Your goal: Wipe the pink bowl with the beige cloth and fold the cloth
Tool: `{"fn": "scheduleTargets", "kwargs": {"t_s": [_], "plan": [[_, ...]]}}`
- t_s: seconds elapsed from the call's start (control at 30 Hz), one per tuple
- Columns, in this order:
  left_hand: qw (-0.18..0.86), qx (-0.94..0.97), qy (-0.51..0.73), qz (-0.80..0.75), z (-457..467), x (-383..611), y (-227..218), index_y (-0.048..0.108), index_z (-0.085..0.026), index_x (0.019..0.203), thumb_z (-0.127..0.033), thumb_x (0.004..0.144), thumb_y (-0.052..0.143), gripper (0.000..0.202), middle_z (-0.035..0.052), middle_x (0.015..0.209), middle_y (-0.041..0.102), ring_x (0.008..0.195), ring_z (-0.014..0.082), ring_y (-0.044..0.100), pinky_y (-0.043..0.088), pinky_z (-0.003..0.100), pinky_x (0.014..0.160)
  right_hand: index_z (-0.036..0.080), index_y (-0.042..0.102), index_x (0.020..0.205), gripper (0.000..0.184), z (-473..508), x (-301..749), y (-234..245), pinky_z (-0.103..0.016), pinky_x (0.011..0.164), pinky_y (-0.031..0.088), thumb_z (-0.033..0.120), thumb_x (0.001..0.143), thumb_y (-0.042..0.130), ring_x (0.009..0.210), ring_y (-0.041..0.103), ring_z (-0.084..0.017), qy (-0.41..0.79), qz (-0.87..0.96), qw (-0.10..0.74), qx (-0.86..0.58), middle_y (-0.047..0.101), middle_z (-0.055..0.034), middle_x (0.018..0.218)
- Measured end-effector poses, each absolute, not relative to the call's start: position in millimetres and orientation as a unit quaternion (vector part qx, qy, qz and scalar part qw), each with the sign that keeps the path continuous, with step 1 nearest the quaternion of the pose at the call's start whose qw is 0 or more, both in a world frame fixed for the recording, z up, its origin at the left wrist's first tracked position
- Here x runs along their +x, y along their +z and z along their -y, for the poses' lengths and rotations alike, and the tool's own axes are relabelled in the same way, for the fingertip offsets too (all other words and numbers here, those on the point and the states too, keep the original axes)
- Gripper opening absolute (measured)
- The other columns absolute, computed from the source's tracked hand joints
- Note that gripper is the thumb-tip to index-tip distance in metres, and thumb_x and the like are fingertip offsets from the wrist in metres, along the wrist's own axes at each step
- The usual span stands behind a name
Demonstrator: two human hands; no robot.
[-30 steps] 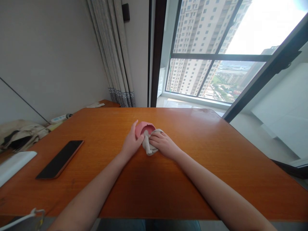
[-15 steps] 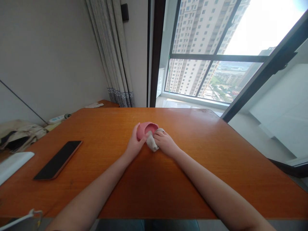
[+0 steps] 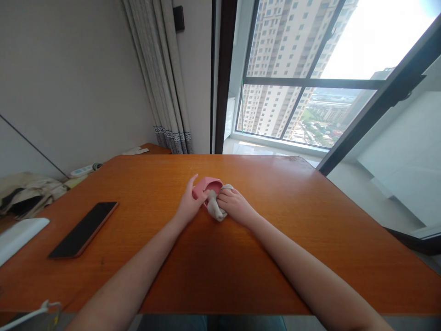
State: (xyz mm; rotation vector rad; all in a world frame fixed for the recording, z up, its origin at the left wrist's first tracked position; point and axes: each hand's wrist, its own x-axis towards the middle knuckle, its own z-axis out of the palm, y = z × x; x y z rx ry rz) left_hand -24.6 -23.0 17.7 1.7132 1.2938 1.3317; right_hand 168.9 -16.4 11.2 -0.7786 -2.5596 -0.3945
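A pink slipper (image 3: pixel 206 185) with a rounded, hollow opening is held low over the middle of the table, its opening turned toward the right. My left hand (image 3: pixel 188 205) grips its left side, thumb at the near edge and one finger raised off it. A crumpled greyish-white cloth (image 3: pixel 216 210) is bunched in my right hand (image 3: pixel 236 205), whose fingers press it at the slipper's right side and opening. Part of the cloth hangs toward me. The hands and cloth hide the slipper's lower part.
On the left of the wooden table (image 3: pixel 292 220) lies a black phone (image 3: pixel 84 230). Farther left are a white object (image 3: pixel 22 234) and a beige fabric bundle (image 3: pixel 29 193). A white cable (image 3: pixel 34 312) sits at the near left corner. A window stands beyond the table.
The slipper has shifted slightly left and toward me and has tilted. My left index finger has lifted away from it. The cloth has moved slightly nearer with my right hand.
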Motion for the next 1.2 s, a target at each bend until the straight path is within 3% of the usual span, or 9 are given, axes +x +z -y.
{"fn": "scheduleTargets", "kwargs": {"t_s": [0.13,0.37,0.47,0.53,0.6,0.7,0.8,1.0,1.2], "plan": [[0.326,0.605,0.541,-0.485,27,-12,7,0.027,-0.018,0.139,-0.036,0.078,0.059,0.072,0.0119,0.145,0.034,0.133,0.0227,0.034,0.027,0.038,0.111,0.019,0.061,0.095,0.013,20,165,5,-0.037,0.087,0.035,0.022,0.091,0.049,0.093,0.048,-0.019,-0.133,0.911,0.247,-0.303,0.063,-0.0043,0.088],[0.329,0.642,0.487,-0.492,16,-34,20,0.043,-0.018,0.133,-0.028,0.074,0.057,0.062,0.0096,0.138,0.046,0.129,0.0251,0.04,0.029,0.04,0.11,0.02,0.06,0.098,0.019,20,167,16,-0.035,0.089,0.036,0.022,0.094,0.041,0.097,0.047,-0.018,-0.132,0.93,0.235,-0.25,0.062,-0.0054,0.094],[0.382,0.633,0.471,-0.48,16,-35,26,0.03,-0.017,0.14,-0.04,0.074,0.061,0.077,0.0111,0.116,0.062,0.109,0.0262,0.058,0.042,0.044,0.098,0.02,0.061,0.096,0.021,20,168,17,-0.035,0.086,0.037,0.021,0.094,0.04,0.092,0.047,-0.019,-0.147,0.926,0.231,-0.259,0.061,-0.0053,0.09],[0.427,0.594,0.492,-0.472,21,-26,24,0.016,-0.016,0.144,-0.049,0.077,0.055,0.084,0.0114,0.108,0.065,0.1,0.0244,0.062,0.048,0.043,0.09,0.02,0.061,0.092,0.019,21,166,14,-0.035,0.083,0.036,0.021,0.093,0.042,0.089,0.046,-0.019,-0.154,0.915,0.24,-0.286,0.061,-0.0052,0.086],[0.426,0.575,0.522,-0.464,28,-14,18,0.012,-0.016,0.144,-0.051,0.077,0.056,0.087,0.0137,0.122,0.058,0.11,0.0245,0.057,0.046,0.041,0.093,0.02,0.061,0.09,0.016,23,164,10,-0.035,0.081,0.036,0.02,0.091,0.045,0.088,0.046,-0.02,-0.152,0.9,0.258,-0.317,0.06,-0.0053,0.084],[0.372,0.576,0.546,-0.482,34,-3,9,0.022,-0.02,0.14,-0.045,0.077,0.059,0.077,0.012,0.14,0.041,0.128,0.0239,0.041,0.034,0.04,0.106,0.019,0.06,0.091,0.014,25,161,7,-0.034,0.081,0.035,0.02,0.09,0.046,0.089,0.046,-0.019,-0.129,0.896,0.273,-0.327,0.06,-0.0046,0.085],[0.335,0.594,0.535,-0.499,30,-11,9,0.034,-0.02,0.135,-0.041,0.082,0.053,0.06,0.01,0.141,0.04,0.132,0.0226,0.036,0.026,0.04,0.111,0.02,0.06,0.092,0.015,23,164,11,-0.034,0.084,0.035,0.021,0.092,0.045,0.092,0.047,-0.018,-0.115,0.907,0.261,-0.309,0.061,-0.0042,0.089],[0.337,0.684,0.443,-0.472,15,-41,24,0.041,-0.017,0.133,-0.043,0.076,0.06,0.065,0.0114,0.142,0.041,0.132,0.0265,0.035,0.024,0.04,0.112,0.02,0.06,0.096,0.019,18,173,20,-0.035,0.087,0.034,0.023,0.094,0.042,0.1,0.047,-0.019,-0.149,0.925,0.227,-0.266,0.062,-0.0052,0.097],[0.43,0.596,0.495,-0.464,26,-18,18,0.014,-0.017,0.143,-0.045,0.078,0.058,0.084,0.0135,0.134,0.048,0.123,0.026,0.046,0.034,0.041,0.105,0.018,0.061,0.084,0.014,23,163,11,-0.034,0.075,0.035,0.019,0.089,0.048,0.083,0.045,-0.019,-0.189,0.894,0.249,-0.323,0.06,-0.0051,0.082]]}}
